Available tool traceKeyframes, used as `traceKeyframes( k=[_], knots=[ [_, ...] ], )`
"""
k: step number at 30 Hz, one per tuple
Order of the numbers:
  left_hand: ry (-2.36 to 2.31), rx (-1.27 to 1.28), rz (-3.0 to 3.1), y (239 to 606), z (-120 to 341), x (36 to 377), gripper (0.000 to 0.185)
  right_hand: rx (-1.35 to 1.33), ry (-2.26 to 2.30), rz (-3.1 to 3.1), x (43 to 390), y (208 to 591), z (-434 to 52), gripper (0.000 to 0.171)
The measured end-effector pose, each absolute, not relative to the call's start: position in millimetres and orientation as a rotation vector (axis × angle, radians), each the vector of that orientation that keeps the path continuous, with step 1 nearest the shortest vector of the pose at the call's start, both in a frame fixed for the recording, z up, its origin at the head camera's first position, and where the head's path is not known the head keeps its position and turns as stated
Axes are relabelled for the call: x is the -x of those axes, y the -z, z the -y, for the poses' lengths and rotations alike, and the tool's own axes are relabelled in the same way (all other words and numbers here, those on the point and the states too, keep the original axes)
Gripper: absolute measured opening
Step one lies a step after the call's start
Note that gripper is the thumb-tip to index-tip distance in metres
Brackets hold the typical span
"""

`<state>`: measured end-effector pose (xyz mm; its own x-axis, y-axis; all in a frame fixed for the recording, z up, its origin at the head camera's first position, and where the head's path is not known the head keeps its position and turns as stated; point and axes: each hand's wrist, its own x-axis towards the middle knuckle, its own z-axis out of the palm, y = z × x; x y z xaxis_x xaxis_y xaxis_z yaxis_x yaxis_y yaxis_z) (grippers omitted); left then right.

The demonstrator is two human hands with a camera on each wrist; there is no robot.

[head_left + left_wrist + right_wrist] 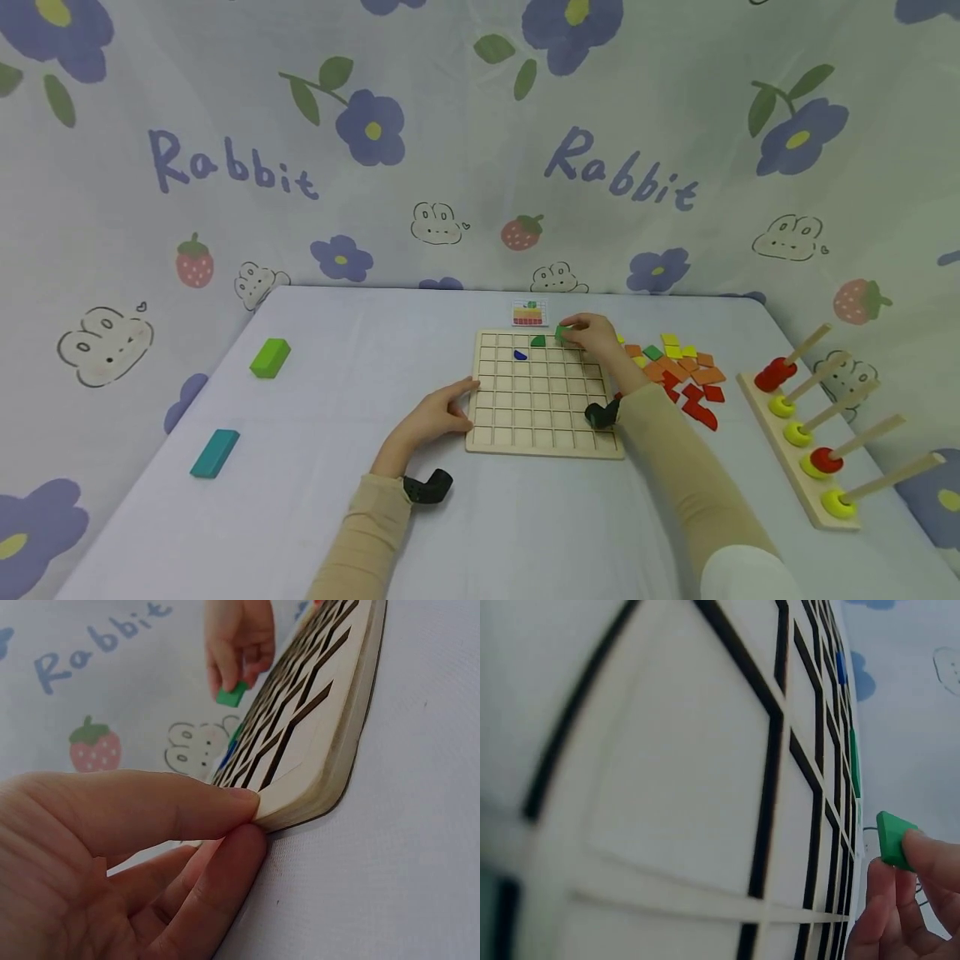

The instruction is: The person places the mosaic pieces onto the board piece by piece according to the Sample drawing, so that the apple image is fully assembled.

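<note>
The desk point(337, 467) carries my wooden grid board point(542, 417), and two of its cells near the far edge are filled — a green piece point(537, 341) and a blue piece point(520, 355). My left hand point(435, 414) pinches the board's near left corner between thumb and fingers. My right hand point(596, 333) pinches a small green tile point(562, 332) at its fingertips, just over the board's far row, right of the green piece.

Green tile point(561, 332), pale wooden grid board point(542, 442), red-orange-yellow loose tiles point(678, 375), floral backdrop point(375, 125).
</note>
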<state>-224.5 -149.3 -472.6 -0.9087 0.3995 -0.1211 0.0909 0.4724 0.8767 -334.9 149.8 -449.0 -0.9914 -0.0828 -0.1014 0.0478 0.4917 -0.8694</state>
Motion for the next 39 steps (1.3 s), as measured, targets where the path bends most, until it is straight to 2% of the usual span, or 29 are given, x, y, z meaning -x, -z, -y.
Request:
traceKeyframes(
  k=[10, 20, 27, 39],
  knots=[
    [-1.407, -0.431, -2.414, 473, 147, 224, 0.069, 0.229, 1.115, -2.854, 338, 449, -147, 0.016],
    [-1.412, -0.439, -2.404, 476, 144, 225, 0.070, 0.250, 0.852, -2.918, 337, 451, -144, 0.020],
    [-1.423, -0.419, -2.403, 475, 145, 225, 0.069, 0.194, 1.030, -2.838, 334, 444, -156, 0.026],
    [-1.412, -0.408, -2.412, 473, 151, 226, 0.070, -0.133, 1.415, -2.680, 313, 439, -222, 0.035]
  ],
)
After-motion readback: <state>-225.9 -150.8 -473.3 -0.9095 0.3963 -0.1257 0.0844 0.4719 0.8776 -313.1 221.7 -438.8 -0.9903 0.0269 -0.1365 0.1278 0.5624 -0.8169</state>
